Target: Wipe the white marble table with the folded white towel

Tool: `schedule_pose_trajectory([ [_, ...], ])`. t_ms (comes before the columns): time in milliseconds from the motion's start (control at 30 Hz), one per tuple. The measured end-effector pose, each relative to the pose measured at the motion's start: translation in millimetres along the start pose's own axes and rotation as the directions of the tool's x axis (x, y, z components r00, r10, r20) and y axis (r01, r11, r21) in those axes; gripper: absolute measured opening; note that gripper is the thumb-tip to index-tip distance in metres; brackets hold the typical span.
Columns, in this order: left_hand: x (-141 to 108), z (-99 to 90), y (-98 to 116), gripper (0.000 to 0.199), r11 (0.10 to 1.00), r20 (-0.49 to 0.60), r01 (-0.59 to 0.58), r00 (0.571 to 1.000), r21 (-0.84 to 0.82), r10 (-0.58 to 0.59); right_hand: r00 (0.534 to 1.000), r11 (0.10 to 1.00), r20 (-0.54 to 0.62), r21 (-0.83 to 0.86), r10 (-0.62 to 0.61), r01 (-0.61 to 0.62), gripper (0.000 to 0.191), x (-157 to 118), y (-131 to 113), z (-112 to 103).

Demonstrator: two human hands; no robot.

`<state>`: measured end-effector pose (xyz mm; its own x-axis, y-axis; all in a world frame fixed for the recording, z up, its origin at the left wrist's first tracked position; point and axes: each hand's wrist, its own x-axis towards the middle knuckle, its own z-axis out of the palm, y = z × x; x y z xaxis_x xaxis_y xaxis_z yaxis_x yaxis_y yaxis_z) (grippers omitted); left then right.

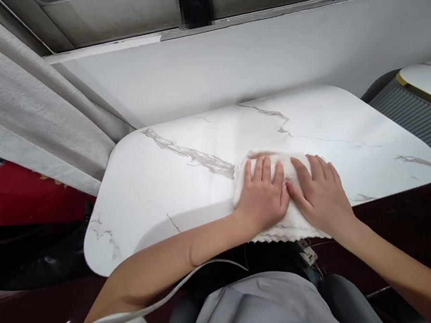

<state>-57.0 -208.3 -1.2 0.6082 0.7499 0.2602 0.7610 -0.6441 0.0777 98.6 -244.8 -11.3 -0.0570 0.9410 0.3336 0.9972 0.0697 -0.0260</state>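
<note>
Left grip (262, 196), right grip (324, 195) flat on cloth (291, 228); marbled tabletop (139, 176), curtain (25, 85).

- A pale curtain (21, 86) drapes by the far left corner of a veined white worktop (187, 186).
- Red fabric (19, 198) lies beyond the left edge.
- A white wall (227, 68) stands behind the far edge.
- A ribbed grey panel (423, 123) slants past the right edge.
</note>
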Motion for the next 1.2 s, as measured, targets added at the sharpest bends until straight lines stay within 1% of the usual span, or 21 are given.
schedule_pose_trajectory([
  [133,-28,-8.4,-7,0.054,1.000,-0.017,-0.006,1.000,0.007,0.006,0.997,0.998,-0.047,-0.006,-0.067,0.067,0.060,-14,-23,-3],
  [267,-45,-16.3,-20,0.053,1.000,-0.013,0.002,1.000,0.007,-0.002,0.993,0.994,-0.051,0.014,-0.106,0.106,0.059,-12,-42,-3],
  [400,-47,-20.4,-32,0.052,1.000,0.009,0.025,1.000,0.005,-0.025,0.992,0.992,-0.001,0.019,-0.124,0.124,0.058,-2,-53,-1],
  [600,-34,-18.7,-45,0.051,0.997,0.038,0.082,0.996,0.016,-0.082,0.989,0.990,0.065,0.063,-0.129,0.125,0.057,23,-58,8],
  [700,-18,-14.3,-57,0.050,0.991,0.035,0.133,0.990,0.012,-0.134,0.986,0.987,0.089,0.089,-0.141,0.133,0.058,46,-56,15],
  [767,-2,-9.2,-68,0.049,0.985,0.028,0.171,0.985,-0.006,-0.171,0.983,0.984,0.099,0.104,-0.156,0.146,0.058,68,-51,22],
  [900,45,3.5,-98,0.045,0.970,-0.013,0.235,0.972,-0.068,-0.236,0.980,0.979,0.108,0.134,-0.168,0.153,0.059,122,-37,40],
  [1033,94,13.1,-128,0.041,0.958,-0.025,0.261,0.964,-0.123,-0.266,0.978,0.974,0.113,0.168,-0.173,0.152,0.058,179,-25,60],
  [1100,112,16.2,-141,0.040,0.951,-0.030,0.276,0.959,-0.138,-0.283,0.979,0.969,0.105,0.196,-0.172,0.149,0.058,202,-21,71],
  [1200,131,20.0,-159,0.039,0.948,-0.045,0.275,0.957,-0.157,-0.285,0.982,0.962,0.080,0.230,-0.169,0.147,0.056,228,-19,83],
])
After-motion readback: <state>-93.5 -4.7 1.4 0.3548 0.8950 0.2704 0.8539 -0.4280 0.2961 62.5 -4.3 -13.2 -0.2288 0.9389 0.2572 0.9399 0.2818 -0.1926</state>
